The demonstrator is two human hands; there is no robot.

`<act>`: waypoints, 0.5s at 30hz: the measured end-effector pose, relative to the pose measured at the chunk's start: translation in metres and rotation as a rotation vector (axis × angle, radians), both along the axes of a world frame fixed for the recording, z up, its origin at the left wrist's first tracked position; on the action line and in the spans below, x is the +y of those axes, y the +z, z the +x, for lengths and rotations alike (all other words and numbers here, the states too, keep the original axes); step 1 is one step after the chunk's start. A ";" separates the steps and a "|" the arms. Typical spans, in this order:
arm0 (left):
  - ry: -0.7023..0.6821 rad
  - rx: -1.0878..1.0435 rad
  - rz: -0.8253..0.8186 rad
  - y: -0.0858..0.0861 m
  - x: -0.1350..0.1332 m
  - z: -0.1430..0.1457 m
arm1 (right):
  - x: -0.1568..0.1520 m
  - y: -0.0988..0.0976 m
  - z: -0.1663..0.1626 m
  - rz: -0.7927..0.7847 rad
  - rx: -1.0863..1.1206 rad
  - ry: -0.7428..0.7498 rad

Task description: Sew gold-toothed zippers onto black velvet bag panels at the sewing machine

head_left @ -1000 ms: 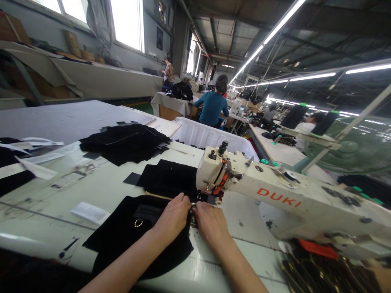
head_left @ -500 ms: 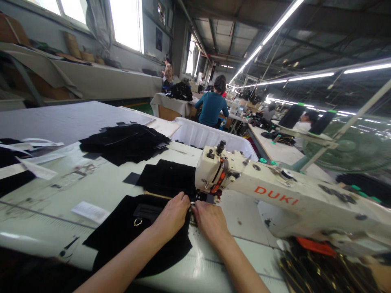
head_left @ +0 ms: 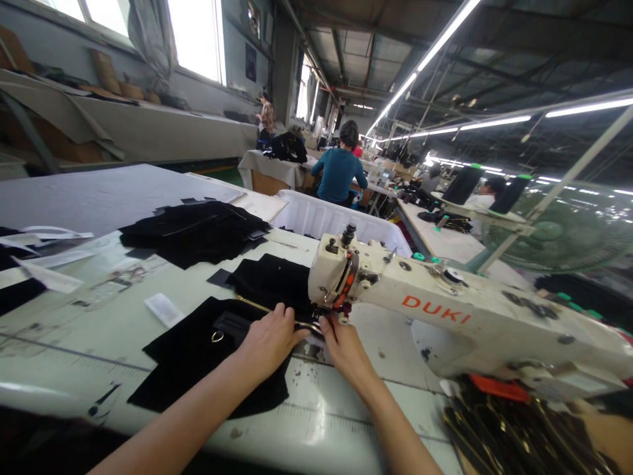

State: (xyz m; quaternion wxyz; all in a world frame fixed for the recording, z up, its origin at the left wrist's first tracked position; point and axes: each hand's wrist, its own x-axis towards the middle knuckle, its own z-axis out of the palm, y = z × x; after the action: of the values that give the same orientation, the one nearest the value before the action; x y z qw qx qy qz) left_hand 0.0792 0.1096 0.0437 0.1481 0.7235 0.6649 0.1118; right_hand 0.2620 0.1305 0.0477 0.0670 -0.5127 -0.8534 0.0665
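Note:
My left hand (head_left: 270,340) is closed on the near edge of a black fabric piece (head_left: 198,353) with a gold ring on it, its thumb reaching toward the machine. My right hand (head_left: 346,346) pinches the end of a metal-toothed zipper (head_left: 310,326) just below the needle area. The zipper spans the gap between both hands, and its gold teeth also show left of my left hand. Beyond it lies a second black fabric piece (head_left: 270,277), partly under the head of the sewing machine (head_left: 333,270). The needle tip is hidden from me.
A pile of black fabric pieces (head_left: 192,231) lies at the back left, near white strips (head_left: 49,274). Small scissors (head_left: 105,399) rest at the front edge. Many zippers (head_left: 514,429) are heaped at lower right. Behind the machine stands a white bin (head_left: 326,218); a co-worker (head_left: 339,173) sits beyond.
The black fabric's near edge has swung left, and more zipper shows between my hands. My left hand has shifted left and down, its thumb now apart. A white strip has turned and moved right.

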 end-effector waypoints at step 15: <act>0.043 -0.348 -0.031 0.002 0.006 -0.020 | -0.010 -0.014 -0.038 0.113 -0.163 0.019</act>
State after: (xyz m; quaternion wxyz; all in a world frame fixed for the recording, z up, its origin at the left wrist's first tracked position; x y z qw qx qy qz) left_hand 0.0592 0.1154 0.0457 0.2696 0.6766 0.6461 0.2282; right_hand 0.2238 0.1204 0.0332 0.0258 -0.5035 -0.8633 -0.0230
